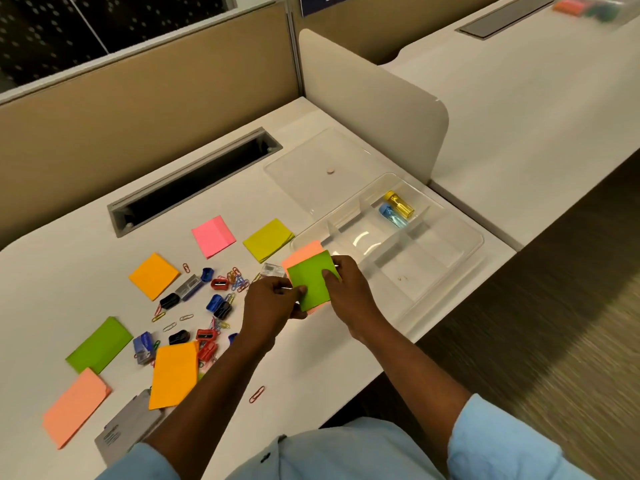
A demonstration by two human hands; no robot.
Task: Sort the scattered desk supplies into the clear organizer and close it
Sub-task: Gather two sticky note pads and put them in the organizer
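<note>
Green, a square sticky-note pad (309, 276) is held just above a white desk top (349, 362), stacked on a salmon-pink pad (302, 255) of which only the far edge and a near sliver are seen. The stack is tilted, its slightly longer axis running away from the person with the far end leaning left. Its near-left corner is pinched by the left hand (273, 304), thumb on top; its right edge is gripped by the curled right hand (348, 289), thumb pressed on the green face. The stack is at the near-left corner of a clear plastic compartment organizer (446, 271), in whose far compartment a yellow vial (400, 203) and a blue vial (391, 216) are laid. A clear lid (304, 168) lies flat beyond it. A grey flat case (124, 434) is partly covered by the left arm. Coloured things at the top right corner are too blurred to identify. Beige partition panels (145, 109) stand behind the desk.
</note>
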